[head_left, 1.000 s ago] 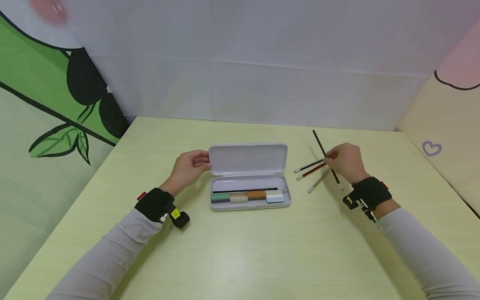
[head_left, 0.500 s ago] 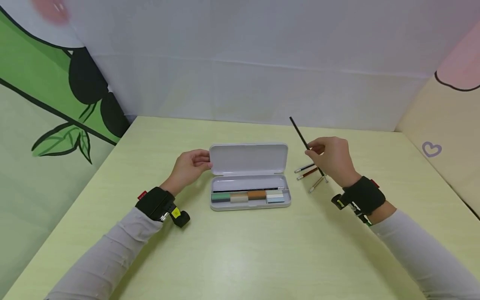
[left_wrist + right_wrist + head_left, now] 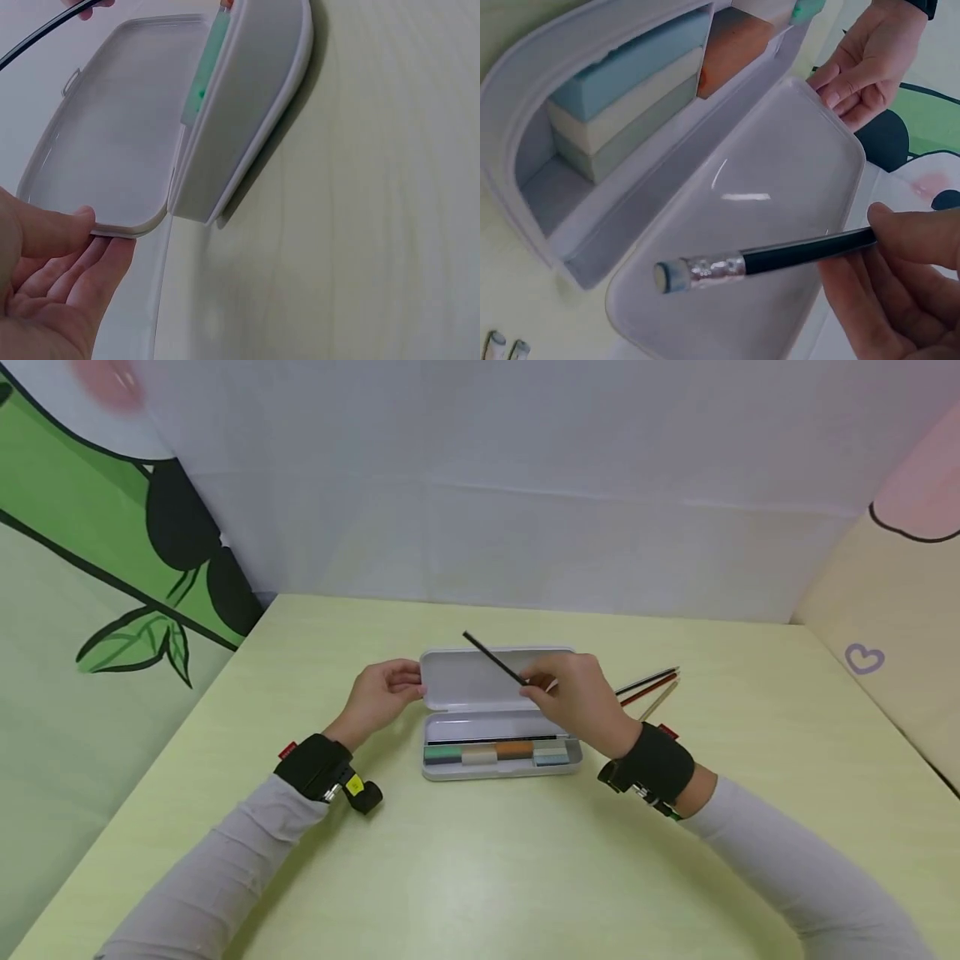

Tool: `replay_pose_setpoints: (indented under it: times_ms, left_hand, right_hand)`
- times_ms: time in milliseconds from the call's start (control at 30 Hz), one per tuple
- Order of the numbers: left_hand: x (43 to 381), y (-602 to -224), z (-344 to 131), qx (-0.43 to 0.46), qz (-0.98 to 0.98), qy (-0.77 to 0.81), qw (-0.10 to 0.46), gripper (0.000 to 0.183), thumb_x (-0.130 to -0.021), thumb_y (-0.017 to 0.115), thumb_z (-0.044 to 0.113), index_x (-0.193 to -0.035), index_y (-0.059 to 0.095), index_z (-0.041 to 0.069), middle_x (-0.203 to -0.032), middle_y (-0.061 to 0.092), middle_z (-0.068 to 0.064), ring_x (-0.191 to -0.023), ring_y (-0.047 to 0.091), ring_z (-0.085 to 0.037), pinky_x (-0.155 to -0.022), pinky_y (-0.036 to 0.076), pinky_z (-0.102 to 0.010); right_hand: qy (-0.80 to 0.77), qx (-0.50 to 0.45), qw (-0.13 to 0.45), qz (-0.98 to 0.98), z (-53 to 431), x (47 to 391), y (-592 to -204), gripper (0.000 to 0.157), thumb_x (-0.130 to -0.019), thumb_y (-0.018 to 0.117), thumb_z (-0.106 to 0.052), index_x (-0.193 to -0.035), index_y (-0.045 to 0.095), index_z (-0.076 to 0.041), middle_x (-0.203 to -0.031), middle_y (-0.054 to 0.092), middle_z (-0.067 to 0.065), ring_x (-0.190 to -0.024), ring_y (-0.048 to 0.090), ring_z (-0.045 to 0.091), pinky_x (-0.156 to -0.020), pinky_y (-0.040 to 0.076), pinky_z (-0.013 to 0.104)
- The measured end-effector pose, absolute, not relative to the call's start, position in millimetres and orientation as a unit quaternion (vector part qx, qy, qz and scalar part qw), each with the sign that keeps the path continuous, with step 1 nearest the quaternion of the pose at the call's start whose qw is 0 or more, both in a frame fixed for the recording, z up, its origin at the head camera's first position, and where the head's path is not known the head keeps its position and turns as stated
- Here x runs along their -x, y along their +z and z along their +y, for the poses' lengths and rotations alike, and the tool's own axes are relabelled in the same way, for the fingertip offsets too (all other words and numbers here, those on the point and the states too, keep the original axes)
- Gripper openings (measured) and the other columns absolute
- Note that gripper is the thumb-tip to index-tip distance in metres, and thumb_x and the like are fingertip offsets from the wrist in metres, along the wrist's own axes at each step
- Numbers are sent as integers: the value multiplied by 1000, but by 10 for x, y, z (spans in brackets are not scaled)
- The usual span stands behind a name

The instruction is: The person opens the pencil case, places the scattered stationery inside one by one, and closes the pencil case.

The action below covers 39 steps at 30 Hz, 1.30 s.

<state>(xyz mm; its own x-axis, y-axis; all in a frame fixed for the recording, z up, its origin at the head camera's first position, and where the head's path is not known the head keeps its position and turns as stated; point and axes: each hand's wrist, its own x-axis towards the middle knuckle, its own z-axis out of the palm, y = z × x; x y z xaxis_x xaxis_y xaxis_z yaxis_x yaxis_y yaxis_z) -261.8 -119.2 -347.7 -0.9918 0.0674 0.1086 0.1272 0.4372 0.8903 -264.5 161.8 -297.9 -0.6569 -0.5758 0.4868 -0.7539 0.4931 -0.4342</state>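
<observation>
A white pencil case (image 3: 450, 774) lies open on the table, its lid (image 3: 461, 681) raised at the back. My left hand (image 3: 381, 697) pinches the lid's left edge, thumb on the inner face and fingers behind it, as the left wrist view shows. Over the case, my right hand (image 3: 576, 697) pinches a black pencil (image 3: 491, 656) between thumb and fingers. The pencil slants, one end up to the left; its white eraser (image 3: 662, 277) and metal ferrule show in the right wrist view. Inside the case sit a green block (image 3: 441, 754), an orange block (image 3: 514, 750) and stacked pale blocks (image 3: 630, 90).
Right of the case, partly behind my right hand, lie a black pencil (image 3: 651, 679), a red-brown pencil (image 3: 652, 687) and a plain wood pencil (image 3: 662, 700) on the table (image 3: 480, 877). A white sheet (image 3: 480, 543) stands behind the table.
My right hand has lifted the black pencil off the others and carried it left over the pencil case. My left hand stays at the lid's edge.
</observation>
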Motion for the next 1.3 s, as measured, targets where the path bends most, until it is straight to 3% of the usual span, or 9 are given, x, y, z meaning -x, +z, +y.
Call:
replay_pose_setpoints:
  times_ms: [433,1300]
  left_hand:
    - [2599,-3498,-1186,60,-850,-522,28,31,-83,63,3,-112,57,-5,-106,63,-23,-91,63,-23,-81,54,-29]
    - [2593,-3496,-1197,59,-850,-522,35,32,-83,63,4,-114,56,-4,-107,63,-23,-93,62,-24,-82,54,-31]
  right_hand:
    - [236,-429,88,-868,1434,2801,-3329,10,-75,72,-4,-85,70,-6,-75,67,4,-66,55,9,-59,51,25]
    - [187,-469,-1,-863,1349,2781,-3431,12,-77,65,0,-85,72,-6,-80,70,4,-73,59,10,-64,53,25]
